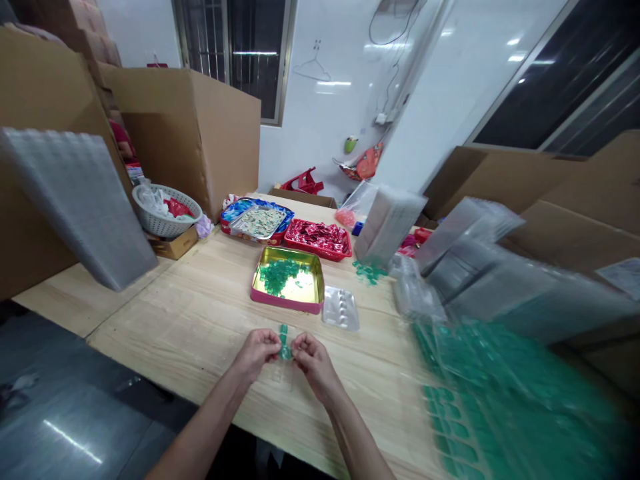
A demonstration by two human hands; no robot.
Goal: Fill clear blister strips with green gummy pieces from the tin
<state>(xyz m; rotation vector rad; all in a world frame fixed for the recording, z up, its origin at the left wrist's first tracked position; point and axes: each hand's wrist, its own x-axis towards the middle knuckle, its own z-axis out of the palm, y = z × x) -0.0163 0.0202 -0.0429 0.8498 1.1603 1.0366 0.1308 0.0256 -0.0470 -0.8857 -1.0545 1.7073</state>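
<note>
My left hand point(260, 350) and my right hand point(313, 360) meet low over the table, fingertips pinched on either side of a small green translucent plastic piece point(285, 351). Its narrow part points away from me and a wider round part sits between my fingers. Under my hands lies a clear plastic tray point(277, 378), hard to make out against the wood. Just beyond is a gold-lined tin point(310, 301) with loose green pieces point(280, 275) in it. To its right rests a clear blister tray point(341, 308) with a row of bumps.
Behind the tin stand a red basket of red packets point(320, 239) and a tray of small pale pieces point(260, 222). Green sheets point(500, 400) and stacked clear trays point(393, 223) fill the right. A tall clear stack point(85, 207) and a white basket point(167, 220) stand left.
</note>
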